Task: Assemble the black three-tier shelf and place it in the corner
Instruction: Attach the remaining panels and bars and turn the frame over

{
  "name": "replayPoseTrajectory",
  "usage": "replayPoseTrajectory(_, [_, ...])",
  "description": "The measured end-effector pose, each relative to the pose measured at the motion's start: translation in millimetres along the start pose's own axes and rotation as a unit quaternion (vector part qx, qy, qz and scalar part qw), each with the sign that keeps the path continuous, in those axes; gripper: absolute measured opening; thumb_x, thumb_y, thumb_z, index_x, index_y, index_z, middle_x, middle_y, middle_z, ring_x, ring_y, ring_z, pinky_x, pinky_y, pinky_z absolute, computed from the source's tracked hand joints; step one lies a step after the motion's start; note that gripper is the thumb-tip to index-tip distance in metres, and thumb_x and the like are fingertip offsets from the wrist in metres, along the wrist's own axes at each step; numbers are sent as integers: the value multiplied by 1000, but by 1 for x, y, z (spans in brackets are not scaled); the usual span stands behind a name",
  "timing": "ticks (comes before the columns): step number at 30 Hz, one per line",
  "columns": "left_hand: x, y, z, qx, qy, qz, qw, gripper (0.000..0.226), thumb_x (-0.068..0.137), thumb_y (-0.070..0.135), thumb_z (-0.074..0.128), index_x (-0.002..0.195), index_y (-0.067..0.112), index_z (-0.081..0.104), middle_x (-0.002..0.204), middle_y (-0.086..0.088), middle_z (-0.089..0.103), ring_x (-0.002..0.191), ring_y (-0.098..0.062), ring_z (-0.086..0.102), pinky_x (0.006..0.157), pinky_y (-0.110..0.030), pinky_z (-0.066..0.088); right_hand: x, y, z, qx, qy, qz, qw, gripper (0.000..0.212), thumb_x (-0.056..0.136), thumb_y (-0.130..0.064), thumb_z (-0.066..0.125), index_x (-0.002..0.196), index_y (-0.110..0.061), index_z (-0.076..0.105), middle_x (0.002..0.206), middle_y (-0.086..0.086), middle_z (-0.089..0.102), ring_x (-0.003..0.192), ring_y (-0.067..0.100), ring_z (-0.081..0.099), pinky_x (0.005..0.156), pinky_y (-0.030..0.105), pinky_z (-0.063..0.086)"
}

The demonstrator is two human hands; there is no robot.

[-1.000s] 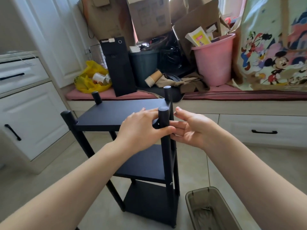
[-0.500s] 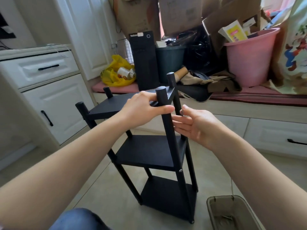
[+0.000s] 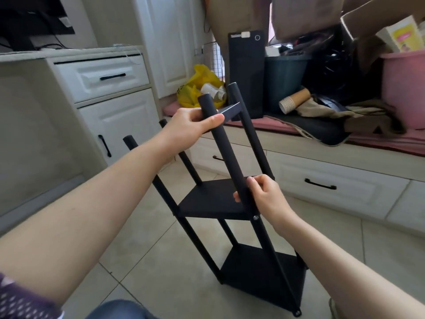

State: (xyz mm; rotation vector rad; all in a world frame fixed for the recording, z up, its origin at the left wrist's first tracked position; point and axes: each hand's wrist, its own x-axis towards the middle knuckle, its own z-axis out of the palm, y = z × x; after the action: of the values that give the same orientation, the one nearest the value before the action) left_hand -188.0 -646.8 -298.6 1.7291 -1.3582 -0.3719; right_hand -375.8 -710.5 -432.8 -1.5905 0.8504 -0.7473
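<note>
Left hand: the left hand (image 3: pixel 190 127) gripped the top of the near post (image 3: pixel 226 155), thumb across it.
Right hand: the right hand (image 3: pixel 266 199) curled round the same post just above the middle tier (image 3: pixel 211 200).
Shelf: the black three-tier shelf (image 3: pixel 259 268) leaned tilted over the tiled floor (image 3: pixel 161 261), between white cabinets (image 3: pixel 119 120) and a cluttered bench (image 3: pixel 299 146).

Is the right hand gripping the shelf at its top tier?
No, the right hand grips the front post down by the middle tier.

Both bare forearms reach forward, entering from 7 and 5 o'clock. The left hand (image 3: pixel 190 127) curls around a shelf post (image 3: pixel 228 155) near its top; the right hand (image 3: pixel 264 199) grips it lower, toward 5 o'clock
</note>
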Motion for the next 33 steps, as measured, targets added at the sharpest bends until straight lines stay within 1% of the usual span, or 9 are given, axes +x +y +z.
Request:
replayPoseTrajectory(3, [3, -17, -19, -6, 23, -13, 1000, 42, 91, 55, 64, 126, 30, 66, 105, 23, 68, 104, 3, 61, 83, -17, 43, 11, 0, 20, -4, 9, -48, 999, 18, 106, -29, 43, 99, -15, 53, 75, 0, 75, 70, 7, 72, 59, 15, 50])
replayPoseTrajectory(5, [4, -28, -30, -17, 39, -22, 999, 30, 91, 52, 65, 115, 34, 68, 96, 26, 69, 99, 5, 63, 83, -16, 45, 19, -1, 31, -17, 8, -68, 997, 18, 105, -27, 44, 98, -13, 53, 74, 0, 75, 67, 7, 71, 56, 12, 49])
replayPoseTrajectory(7, [4, -38, -38, -26, 61, -27, 997, 18, 91, 51, 66, 103, 37, 68, 86, 29, 71, 95, 7, 65, 84, -16, 46, 27, -2, 40, -39, 8, -80, 996, 17, 105, -27, 44, 96, -15, 51, 72, -1, 74, 65, 8, 70, 56, 14, 50])
replayPoseTrajectory(11, [3, -53, -44, -37, 90, -27, 995, 13, 92, 50, 66, 88, 38, 67, 77, 33, 70, 84, 14, 65, 83, -17, 46, 43, -7, 49, -74, 12, -98, 992, 14, 105, -27, 45, 94, -18, 49, 70, -2, 74, 62, 15, 70, 63, 29, 58])
replayPoseTrajectory(16, [2, -58, -47, -70, 113, -25, 991, 11, 93, 45, 67, 88, 35, 68, 73, 35, 69, 77, 19, 63, 77, -13, 43, 58, -18, 57, -120, 14, -98, 988, 12, 105, -25, 43, 99, -16, 48, 66, 5, 71, 54, 15, 67, 49, 17, 50])
replayPoseTrajectory(19, [-5, -66, -50, -106, 146, -41, 983, 12, 92, 44, 70, 87, 33, 69, 76, 27, 73, 83, 9, 69, 77, -12, 45, 64, -24, 62, -141, 9, -98, 985, 13, 106, -27, 42, 101, -16, 47, 69, 5, 71, 50, 11, 65, 46, 14, 46])
replayPoseTrajectory(26, [-53, -122, -35, -212, 209, -116, 947, 25, 80, 56, 76, 79, 31, 78, 82, 17, 76, 93, -6, 69, 89, -28, 47, 58, 0, 67, -176, 6, -95, 980, 12, 103, -28, 49, 96, -19, 50, 63, 2, 70, 50, 10, 66, 47, 13, 47])
replayPoseTrajectory(30, [-84, -158, 2, -282, 207, -182, 919, 43, 62, 61, 76, 83, 23, 76, 76, 14, 76, 90, -11, 68, 82, -26, 46, 54, 32, 62, -193, 26, -76, 978, 12, 102, -26, 53, 97, -15, 51, 70, 5, 69, 46, 4, 64, 43, 12, 43])
replayPoseTrajectory(33, [-101, -183, 39, -318, 202, -225, 899, 45, 59, 56, 76, 87, 22, 74, 74, 16, 75, 81, -4, 69, 78, -22, 47, 52, 60, 50, -232, 16, -63, 970, 10, 100, -26, 55, 98, -17, 51, 73, 3, 67, 51, 3, 65, 43, 12, 45])
